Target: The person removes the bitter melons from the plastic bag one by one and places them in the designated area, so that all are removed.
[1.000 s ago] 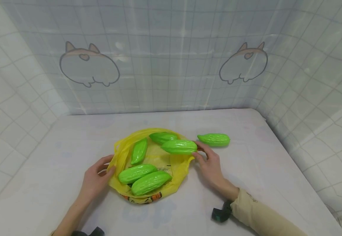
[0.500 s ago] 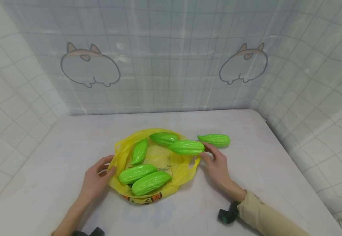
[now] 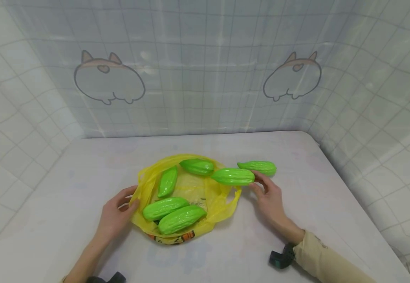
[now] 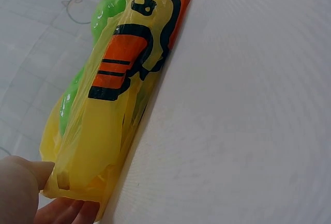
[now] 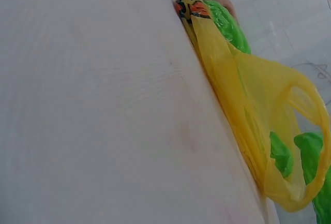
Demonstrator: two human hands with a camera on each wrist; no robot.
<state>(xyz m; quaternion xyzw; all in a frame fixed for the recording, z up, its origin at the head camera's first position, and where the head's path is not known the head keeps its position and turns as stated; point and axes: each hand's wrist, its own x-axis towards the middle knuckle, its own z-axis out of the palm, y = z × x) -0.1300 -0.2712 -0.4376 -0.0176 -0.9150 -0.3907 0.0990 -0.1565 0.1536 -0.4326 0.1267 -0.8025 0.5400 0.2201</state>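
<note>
My left hand (image 3: 114, 216) pinches the left edge of an open yellow plastic bag (image 3: 222, 208). In the left wrist view, the thumb lies on one side of the bag (image 4: 93, 151) and the fingers are on the other. My right hand (image 3: 270, 200) holds a bright green bitter melon (image 3: 232, 177) by its right end, over the bag's right rim. Several more lie inside the bag, among them a front bitter melon (image 3: 182, 220) and a back bitter melon (image 3: 197, 167). The right wrist view shows the bag's handle loop (image 5: 315, 105); my right hand is out of that view.
Another bitter melon (image 3: 261, 168) lies on the white-covered table (image 3: 95, 161), just behind my right hand. A tile-patterned sheet (image 3: 201, 94) rises along the back and both sides. Dark wrist cameras (image 3: 282, 257) are strapped on both wrists.
My right hand has moved right with its bitter melon, away from the one at the bag's back. The bag's right handle has come away from that hand. My left hand stays put.
</note>
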